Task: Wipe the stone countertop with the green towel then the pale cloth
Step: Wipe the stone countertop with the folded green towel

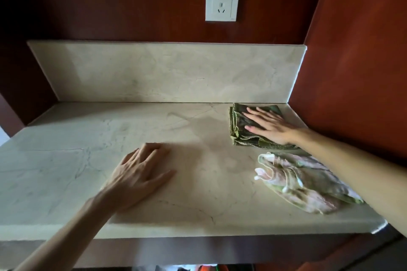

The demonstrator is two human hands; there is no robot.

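Cream, veined stone makes up the flat countertop [88, 160], which runs back to a low upstand of the same stone [154, 72] set against a dark red-brown wall [110, 6]; a white square wall socket [222, 2] sits on that wall above the upstand; a second red-brown wall [356, 72] closes the countertop's right end. Taking the socket as the mark, the folded dark green terry towel [239, 125] lies below it and a little to the right, in the back right corner of the countertop, just in front of the upstand; the right hand [269, 126] lies flat on top of this towel, palm down, fingers straight and slightly fanned, pressing rather than pinching; nothing is clasped between fingers and thumb. Nearer the front edge, lower and further right of the socket, the crumpled pale cloth with faded pink and green patches [304, 185] rests on the stone just beside the green towel, partly under the right forearm; no hand touches it. Below the socket and to its left, the left hand [141, 174] rests palm down on bare stone near the middle of the countertop, fingers loosely curved and apart, holding nothing; it is well apart from both cloths.
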